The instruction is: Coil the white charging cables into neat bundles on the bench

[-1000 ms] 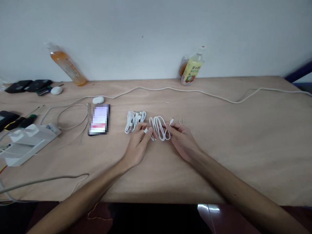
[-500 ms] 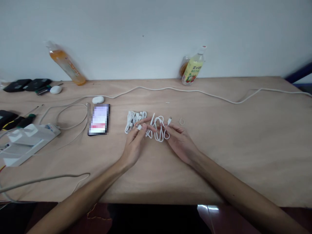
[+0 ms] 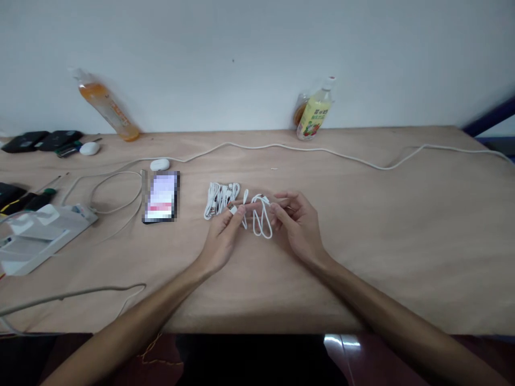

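A white USB cable hangs in loose loops between my two hands, just above the table. My left hand is closed on it, thumb pressing near the USB plug. Around the other side of the loops, my right hand pinches the cable with thumb and fingers; the cable end there is hidden by them. Beside my left fingers lies a pile of bundled white cables, partly covered by that hand.
A phone and a white earbud case lie to the left, near a white power strip. A long white cord crosses the table's back. Two bottles, one orange and one yellow, lean against the wall.
My right hand has turned and curled its fingers in over the cable, covering the connector that showed there. The loops now hang narrower and lower. The view has shifted slightly.
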